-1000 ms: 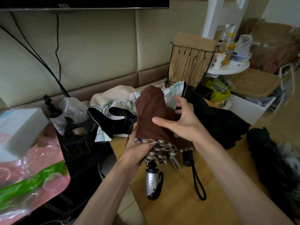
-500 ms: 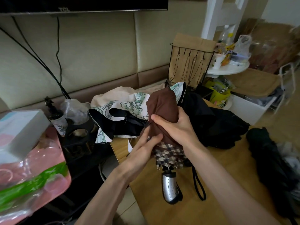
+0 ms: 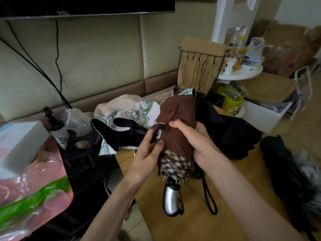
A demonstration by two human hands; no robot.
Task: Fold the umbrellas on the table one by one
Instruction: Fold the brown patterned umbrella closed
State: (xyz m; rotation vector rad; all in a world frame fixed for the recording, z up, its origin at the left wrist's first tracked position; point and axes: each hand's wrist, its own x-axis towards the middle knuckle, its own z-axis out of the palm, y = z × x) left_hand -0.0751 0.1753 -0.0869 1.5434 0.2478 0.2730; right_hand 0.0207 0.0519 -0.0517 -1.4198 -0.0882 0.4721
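One brown umbrella (image 3: 178,115) is rolled up over the wooden table (image 3: 191,225). The right hand (image 3: 199,141) wraps round its cloth, and the left hand (image 3: 147,157) pinches its strap (image 3: 159,126).

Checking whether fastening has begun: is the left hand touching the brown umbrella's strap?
Touching. The head view shows the left hand pinching the strap at the side of the brown umbrella, which the right hand grips.

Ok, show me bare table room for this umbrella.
Bare: the wooden table's near strip below the brown umbrella's silver handle, and the patch between the black strap loop and the bundled black umbrella. Crowded behind: the floral-print umbrella and the black canopy.
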